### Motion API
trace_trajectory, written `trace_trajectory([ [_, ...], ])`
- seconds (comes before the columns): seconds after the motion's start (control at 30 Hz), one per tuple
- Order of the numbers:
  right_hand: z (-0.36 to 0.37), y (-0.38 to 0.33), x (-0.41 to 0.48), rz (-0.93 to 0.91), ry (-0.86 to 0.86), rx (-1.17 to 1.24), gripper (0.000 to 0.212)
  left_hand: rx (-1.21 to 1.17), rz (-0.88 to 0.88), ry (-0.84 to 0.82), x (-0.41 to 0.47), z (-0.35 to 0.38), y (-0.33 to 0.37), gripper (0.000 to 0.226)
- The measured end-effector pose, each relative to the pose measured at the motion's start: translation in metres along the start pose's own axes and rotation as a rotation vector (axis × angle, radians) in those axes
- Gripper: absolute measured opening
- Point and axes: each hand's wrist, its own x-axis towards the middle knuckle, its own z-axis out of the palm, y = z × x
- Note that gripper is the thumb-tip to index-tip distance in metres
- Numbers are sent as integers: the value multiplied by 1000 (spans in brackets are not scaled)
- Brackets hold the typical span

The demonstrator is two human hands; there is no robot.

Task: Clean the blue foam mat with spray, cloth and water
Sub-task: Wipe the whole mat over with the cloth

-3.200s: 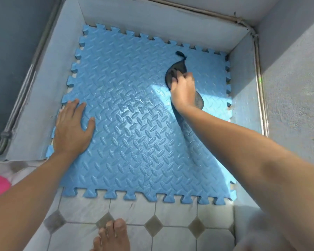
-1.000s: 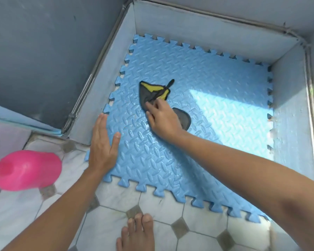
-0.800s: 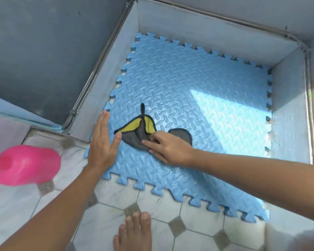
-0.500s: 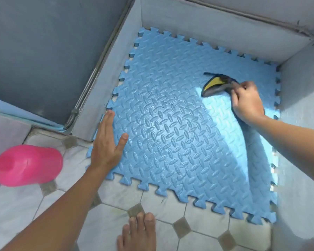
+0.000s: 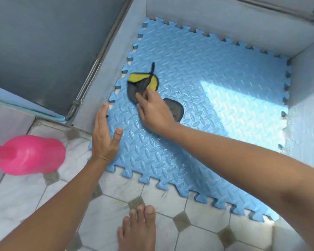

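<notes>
Head view, looking down. Blue foam mat (image 5: 198, 73) with embossed diamond pattern and jigsaw edges, flat on the floor in a corner between pale grey walls (image 5: 198, 17), near edge over white marble-look floor tiles (image 5: 170, 198). Bright sunlit patch on the mat's right part; wet gloss on the near part.

Crumpled grey-and-yellow cloth (image 5: 142, 83) on the mat's left half, a thin dark loop sticking up from it. Right hand (image 5: 154, 113) on top of the cloth, fingers (image 5: 140, 97) stretched forward and close together, pressing it down; a grey flap showing from under the hand on the far side.

Left hand (image 5: 103, 136) flat on the mat's near-left edge, fingers straight and together, thumb spread aside, nothing held.

Pink plastic spray bottle (image 5: 29, 154) on the tiles, left of the left hand, apart from the mat. Bare foot (image 5: 138, 229) on the tiles at the bottom edge.
</notes>
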Motion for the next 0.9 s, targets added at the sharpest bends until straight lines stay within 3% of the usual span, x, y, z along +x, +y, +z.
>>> trace_trajectory([
  [0.1,-11,-8,-74,-281,-210,73,39,3,-11,-6,0,0,-1,96],
  [0.2,-49,52,-129,-503,-321,52,40,8,-20,-24,0,0,-2,99],
  [0.27,-81,111,-136,-535,-321,-39,42,18,-22,-40,-1,0,-1,99],
  [0.37,-120,209,-118,-224,-197,-211,50,35,-12,-64,-1,0,-2,97],
  [0.47,-146,282,-100,316,55,-281,54,71,7,-88,-1,1,-2,96],
  [0.53,-145,290,-86,717,166,-245,43,88,12,-96,0,2,-2,96],
  [0.6,-128,260,-64,863,213,-190,38,95,17,-106,1,3,0,95],
  [0.67,-103,208,-44,768,221,-112,36,106,18,-111,0,2,0,93],
  [0.77,-70,128,-37,387,90,-55,30,116,14,-106,0,2,0,92],
  [0.9,-47,48,-82,-90,-167,3,40,127,3,-107,0,2,2,91],
])
